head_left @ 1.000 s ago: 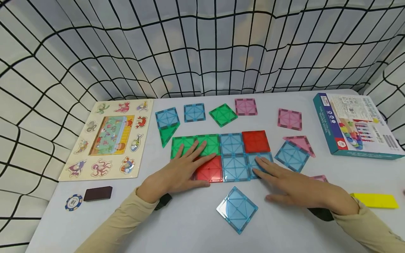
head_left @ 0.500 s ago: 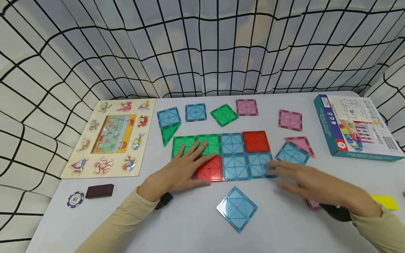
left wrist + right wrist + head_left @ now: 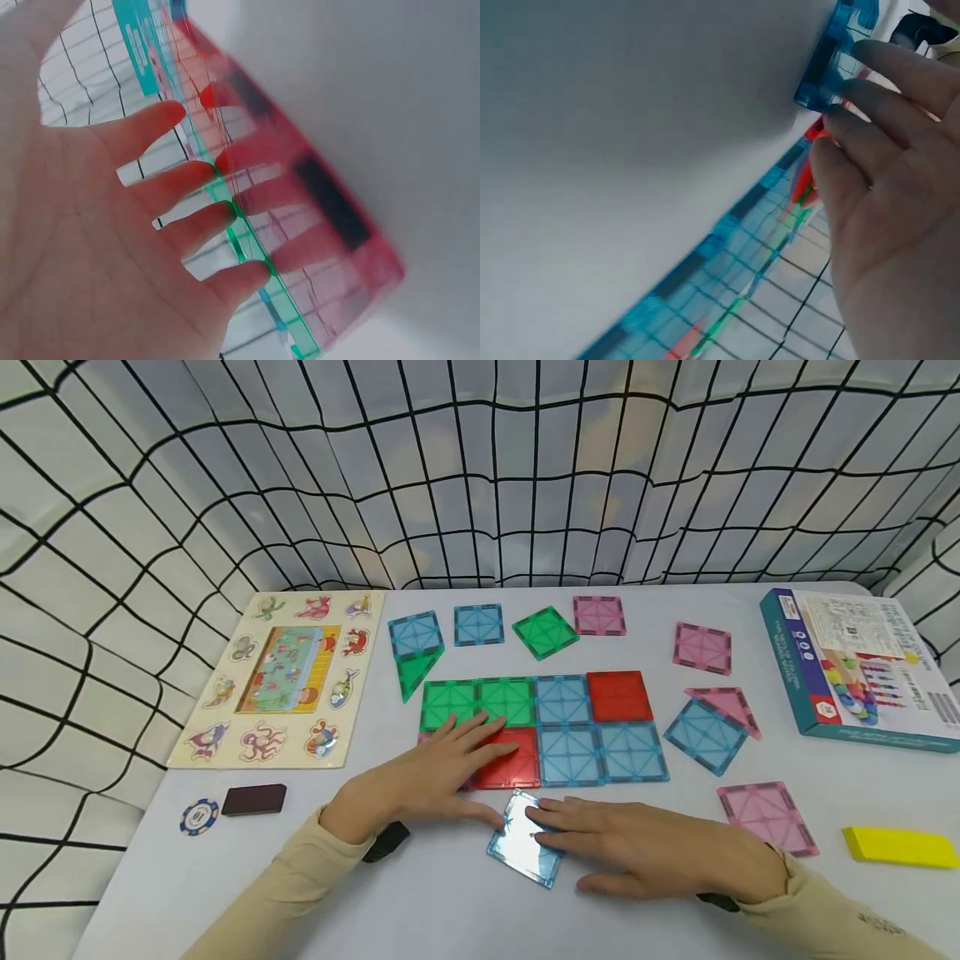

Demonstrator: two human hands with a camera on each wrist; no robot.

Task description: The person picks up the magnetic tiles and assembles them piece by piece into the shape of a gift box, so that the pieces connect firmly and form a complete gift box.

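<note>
The right hand (image 3: 660,852) has moved from the tile grid's right edge to six o'clock, its flat, open fingers now pressing the loose translucent blue square tile (image 3: 521,847). The left hand (image 3: 420,781) stays spread, open, on the red square tile (image 3: 510,758) and green square tile (image 3: 450,703), steadying the grid.

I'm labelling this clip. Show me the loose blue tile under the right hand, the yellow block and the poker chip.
loose blue tile (image 3: 517,852), head view, on its bare left half beside the fingers.
yellow block (image 3: 900,847), head view, on its top face.
poker chip (image 3: 198,817), head view, on its centre.
</note>
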